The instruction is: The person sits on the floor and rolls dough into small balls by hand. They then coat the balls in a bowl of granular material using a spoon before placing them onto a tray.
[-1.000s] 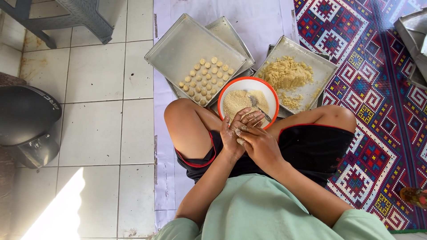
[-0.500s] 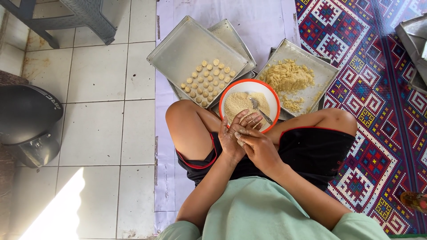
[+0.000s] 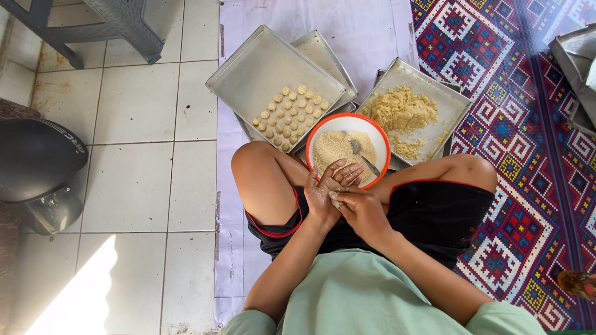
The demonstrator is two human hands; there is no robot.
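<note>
Sitting cross-legged, the person is pressing a small dough piece (image 3: 335,200) between both palms, just on the near side of the orange-rimmed bowl (image 3: 380,138). Left hand (image 3: 326,189) is lying half open, fingers (image 3: 347,174) reaching over the bowl's rim; right hand (image 3: 360,208) is curling closed over the piece, and is the nearer. Its long axis cannot be told. Beyond the bowl, a grey tray (image 3: 248,74) is holding shaped rounds (image 3: 292,115); another tray (image 3: 456,108) is holding loose dough (image 3: 400,110). No labels are showing.
</note>
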